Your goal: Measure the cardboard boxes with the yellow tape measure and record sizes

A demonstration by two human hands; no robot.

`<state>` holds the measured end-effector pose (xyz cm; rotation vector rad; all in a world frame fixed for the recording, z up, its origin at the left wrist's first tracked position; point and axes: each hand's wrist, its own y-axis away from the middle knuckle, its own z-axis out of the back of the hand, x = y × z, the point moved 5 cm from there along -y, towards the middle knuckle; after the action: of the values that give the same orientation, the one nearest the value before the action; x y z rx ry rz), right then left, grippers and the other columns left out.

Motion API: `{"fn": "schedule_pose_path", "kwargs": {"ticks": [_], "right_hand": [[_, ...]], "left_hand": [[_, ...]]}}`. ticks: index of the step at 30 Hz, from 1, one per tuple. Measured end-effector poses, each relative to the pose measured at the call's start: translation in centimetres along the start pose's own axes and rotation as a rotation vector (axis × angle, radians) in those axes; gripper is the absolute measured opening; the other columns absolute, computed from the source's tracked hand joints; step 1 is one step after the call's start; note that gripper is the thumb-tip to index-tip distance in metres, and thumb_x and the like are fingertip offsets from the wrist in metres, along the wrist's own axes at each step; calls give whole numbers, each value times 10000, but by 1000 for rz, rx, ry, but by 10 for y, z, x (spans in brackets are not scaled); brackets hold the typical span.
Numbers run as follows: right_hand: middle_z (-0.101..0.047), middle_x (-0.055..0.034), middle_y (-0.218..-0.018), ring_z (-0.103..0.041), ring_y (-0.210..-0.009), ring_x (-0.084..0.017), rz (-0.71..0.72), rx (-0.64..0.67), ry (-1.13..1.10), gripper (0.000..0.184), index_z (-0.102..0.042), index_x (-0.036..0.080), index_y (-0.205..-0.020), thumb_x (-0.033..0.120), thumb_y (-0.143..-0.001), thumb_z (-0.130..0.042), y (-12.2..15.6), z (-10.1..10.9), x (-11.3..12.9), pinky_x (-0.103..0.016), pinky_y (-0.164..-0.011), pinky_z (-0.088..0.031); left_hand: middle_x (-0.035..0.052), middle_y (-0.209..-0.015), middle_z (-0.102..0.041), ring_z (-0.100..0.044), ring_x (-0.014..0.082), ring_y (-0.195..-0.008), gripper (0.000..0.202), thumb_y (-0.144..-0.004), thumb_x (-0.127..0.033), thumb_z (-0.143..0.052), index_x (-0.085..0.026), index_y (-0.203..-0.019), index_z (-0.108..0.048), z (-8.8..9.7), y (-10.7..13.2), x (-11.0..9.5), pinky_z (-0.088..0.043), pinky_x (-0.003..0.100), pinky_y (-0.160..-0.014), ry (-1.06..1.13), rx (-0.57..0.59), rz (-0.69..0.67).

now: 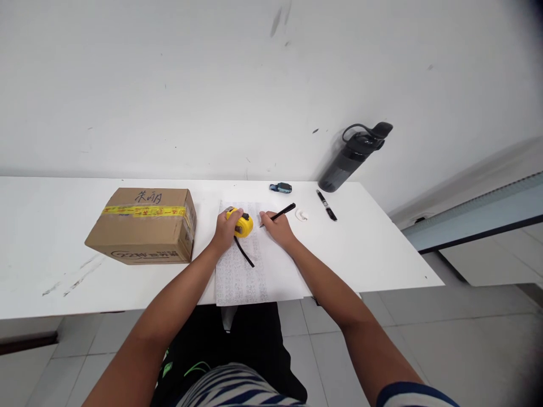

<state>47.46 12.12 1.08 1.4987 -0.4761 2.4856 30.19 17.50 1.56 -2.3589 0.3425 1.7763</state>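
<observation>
My left hand [226,229] is closed around a yellow tape measure [244,226], whose black wrist strap [244,252] hangs down over the paper. A sheet of paper [241,282] covered with dense small print or writing lies beneath both hands, its near edge at the table's front. In my right hand [275,228] a black pen [284,211] is gripped, its tip pointing down to the left at the sheet. The right hand rests on the paper's right part, a short way from the tape measure.
A taped cardboard box [139,226] stands on the white table [348,254] to the left. Behind the paper lies a small dark blue object [280,187]. A white curled item [301,215], a black marker [326,205] and a dark water bottle [350,161] are on the right, near the wall.
</observation>
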Motion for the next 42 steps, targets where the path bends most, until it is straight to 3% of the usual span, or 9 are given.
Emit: {"fn": "schedule_pose_path", "kwargs": {"ticks": [13,22,28,33,42], "right_hand": [[-634,-19,-605,-582,-650,-175,-9,-76,15,433,-586,213,-575,512,-864,-468,1,3,0,-294,-672,-433],[-621,-19,-591,-581,-640,-176,-16,-49,23,439,-573,212,-562,514,-864,-469,2,2,0,-296,-655,-423],[-588,-3,-565,-567,-636,-172,-36,-113,33,455,-584,211,-571,529,-870,-458,3,6,-1,-290,-664,-414],[-599,-3,-574,-572,-642,-170,-36,-61,1,457,-573,211,-551,526,-867,-473,3,4,0,-286,-673,-426],[-562,1,-548,-549,-621,-170,-48,-90,35,475,-552,217,-554,550,-879,-457,5,6,1,-286,-648,-408]], "left_hand": [[22,-745,-620,-563,144,-690,276,-744,-435,-694,-170,-749,-615,-4,1,-5,-446,264,-656,-7,48,-36],[34,-776,-644,-585,150,-719,267,-749,-422,-695,-169,-760,-612,-3,0,-3,-463,271,-688,-2,50,-56],[10,-824,-635,-584,144,-735,304,-746,-407,-712,-196,-959,-663,-6,4,-7,-462,257,-675,-79,87,-57],[7,-820,-614,-566,137,-729,255,-738,-394,-707,-194,-889,-660,-7,5,-9,-460,252,-671,-90,67,-58],[18,-860,-632,-568,138,-742,254,-715,-401,-715,-188,-833,-643,-8,6,-12,-462,252,-660,-109,67,-49]]}}
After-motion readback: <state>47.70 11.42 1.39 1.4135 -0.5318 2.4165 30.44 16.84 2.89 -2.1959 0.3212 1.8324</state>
